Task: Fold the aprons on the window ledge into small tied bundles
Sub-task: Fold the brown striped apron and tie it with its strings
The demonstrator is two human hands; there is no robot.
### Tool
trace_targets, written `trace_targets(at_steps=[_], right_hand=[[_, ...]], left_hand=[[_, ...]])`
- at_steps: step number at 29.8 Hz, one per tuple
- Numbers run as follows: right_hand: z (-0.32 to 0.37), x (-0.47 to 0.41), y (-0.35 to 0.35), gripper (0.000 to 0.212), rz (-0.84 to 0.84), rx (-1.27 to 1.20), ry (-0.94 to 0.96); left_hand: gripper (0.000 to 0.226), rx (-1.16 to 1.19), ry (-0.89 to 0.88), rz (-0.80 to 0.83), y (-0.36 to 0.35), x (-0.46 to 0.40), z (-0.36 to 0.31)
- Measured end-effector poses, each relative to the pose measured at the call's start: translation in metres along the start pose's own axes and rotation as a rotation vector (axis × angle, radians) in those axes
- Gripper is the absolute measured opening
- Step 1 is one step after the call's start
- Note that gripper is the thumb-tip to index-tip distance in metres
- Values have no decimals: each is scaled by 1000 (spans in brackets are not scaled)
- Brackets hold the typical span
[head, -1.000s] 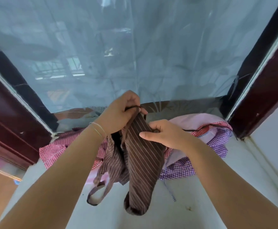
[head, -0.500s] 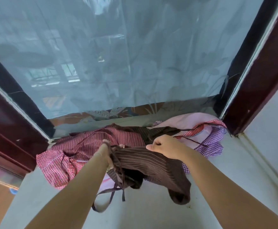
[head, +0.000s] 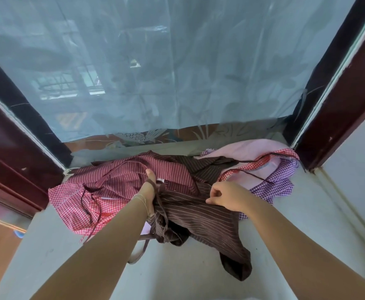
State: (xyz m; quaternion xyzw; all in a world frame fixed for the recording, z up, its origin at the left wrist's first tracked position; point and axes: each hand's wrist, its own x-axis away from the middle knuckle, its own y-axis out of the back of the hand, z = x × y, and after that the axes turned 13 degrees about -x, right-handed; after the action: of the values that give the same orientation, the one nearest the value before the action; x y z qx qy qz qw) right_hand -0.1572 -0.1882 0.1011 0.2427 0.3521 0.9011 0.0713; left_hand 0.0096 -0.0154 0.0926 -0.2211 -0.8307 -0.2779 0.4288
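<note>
No bundle tied yet: left hand [head: 150, 187] grips the brown apron [head: 199, 215], right hand [head: 225, 194] pinches its edge; other aprons [head: 121, 180] lie loose on the ledge [head: 188, 276]

Both hands [head: 226, 194] forward, fingers curled

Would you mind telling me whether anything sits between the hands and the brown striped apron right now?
Nothing visible does. The left hand already has the brown striped apron at its gathered end, a tie crossing its wrist, and the right hand pinches its upper edge. The other aprons lie behind and beneath it.
</note>
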Motion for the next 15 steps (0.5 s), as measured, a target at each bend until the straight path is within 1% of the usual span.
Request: trace_targets(at_steps=[1,2,3,4,5,7,8,10,12,13,15], right_hand=[[-1,0,-1,26,3,69,1],[0,1,-1,32,-41,124,29],[6,3,-1,37,-115,121,83],[15,5,-1,40,-180,40,150],[27,8,-1,40,-195,-96,205],[52,12,-3,39,-85,-361,242],[60,13,-6,36,-53,-422,239],[70,13,-13,25,-116,-443,246],[72,12,-14,15,-177,-541,215],[72,11,-13,13,-172,-668,176],[69,10,-5,11,-168,-1027,57]], left_hand=[[99,7,-26,-12,-3,7,-3],[93,12,-57,-15,-7,11,-5],[89,-3,-86,-4,-11,18,-6],[89,-22,-111,19,-15,28,-9],[92,-98,-136,40,-20,31,-13],[95,-286,-179,65,-29,51,-22],[92,-371,-202,57,-34,63,-27],[91,-496,-264,-16,-39,70,-32],[89,-627,-363,-119,-39,69,-27],[86,-697,-399,-121,-36,67,-22],[80,-754,-508,-28,-28,65,-12]])
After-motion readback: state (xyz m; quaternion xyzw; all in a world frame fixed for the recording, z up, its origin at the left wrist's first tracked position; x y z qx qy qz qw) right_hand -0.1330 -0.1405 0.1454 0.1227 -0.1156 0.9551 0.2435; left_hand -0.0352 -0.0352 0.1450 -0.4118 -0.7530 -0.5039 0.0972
